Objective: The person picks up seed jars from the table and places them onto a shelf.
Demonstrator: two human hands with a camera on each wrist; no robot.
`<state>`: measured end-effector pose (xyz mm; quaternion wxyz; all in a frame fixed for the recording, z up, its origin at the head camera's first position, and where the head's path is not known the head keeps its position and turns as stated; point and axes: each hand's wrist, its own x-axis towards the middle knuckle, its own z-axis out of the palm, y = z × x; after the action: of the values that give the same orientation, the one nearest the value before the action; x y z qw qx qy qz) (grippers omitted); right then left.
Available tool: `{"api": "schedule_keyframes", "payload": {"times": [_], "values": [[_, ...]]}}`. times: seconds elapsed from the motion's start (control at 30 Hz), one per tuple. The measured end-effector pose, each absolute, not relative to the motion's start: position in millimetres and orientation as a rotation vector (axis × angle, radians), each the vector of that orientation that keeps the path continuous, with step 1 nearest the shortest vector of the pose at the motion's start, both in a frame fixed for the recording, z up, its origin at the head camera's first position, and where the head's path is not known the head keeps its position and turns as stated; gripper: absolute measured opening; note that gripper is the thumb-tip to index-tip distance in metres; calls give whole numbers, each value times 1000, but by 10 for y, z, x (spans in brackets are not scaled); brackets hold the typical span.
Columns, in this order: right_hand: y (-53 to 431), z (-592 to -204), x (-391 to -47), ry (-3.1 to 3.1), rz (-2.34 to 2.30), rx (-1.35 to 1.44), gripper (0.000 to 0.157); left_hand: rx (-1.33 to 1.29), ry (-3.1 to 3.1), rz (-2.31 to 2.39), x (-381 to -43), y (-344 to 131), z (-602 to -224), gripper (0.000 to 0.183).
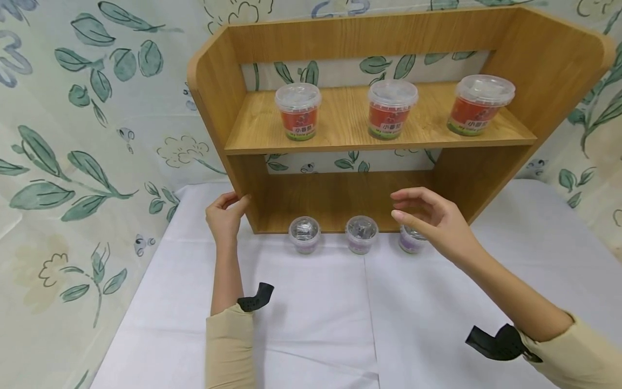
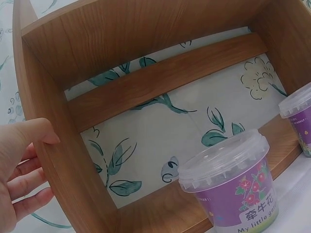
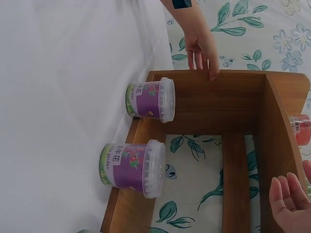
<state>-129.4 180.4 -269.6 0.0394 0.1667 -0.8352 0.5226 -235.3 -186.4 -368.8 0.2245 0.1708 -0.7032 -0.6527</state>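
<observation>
A two-tier wooden shelf [image 1: 350, 141] stands against the wall. My left hand [image 1: 226, 215] grips the front edge of its left side panel, the thumb on the inner face and the fingers [image 2: 30, 187] outside. My right hand [image 1: 434, 219] is raised in front of the lower tier, fingers loosely bent and nothing between them. It partly covers a purple cup [image 1: 410, 240] in the head view. Two more purple cups with clear lids, a left one [image 1: 305, 236] and a middle one [image 1: 361, 235], stand along the shelf's front bottom edge.
On the upper tier are three red cups with clear lids: a left one [image 1: 298, 112], a middle one [image 1: 391, 110] and a right one [image 1: 478, 106]. A white cloth [image 1: 311, 324] covers the table. Behind hangs leaf-patterned fabric [image 1: 97, 135].
</observation>
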Motion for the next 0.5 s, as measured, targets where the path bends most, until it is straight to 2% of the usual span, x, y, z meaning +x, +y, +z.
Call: {"api": "schedule_keyframes", "payload": {"times": [0.3,0.5], "values": [[1912,-2886,-1284,-2587,1547,472,32,452,-1931,-1812,-2355,-1864,-3693,22],[1991,-3061,-1323,-2637,1348,409,36,454,-1935,-1810,-2348,-1872,-3694,21]]}}
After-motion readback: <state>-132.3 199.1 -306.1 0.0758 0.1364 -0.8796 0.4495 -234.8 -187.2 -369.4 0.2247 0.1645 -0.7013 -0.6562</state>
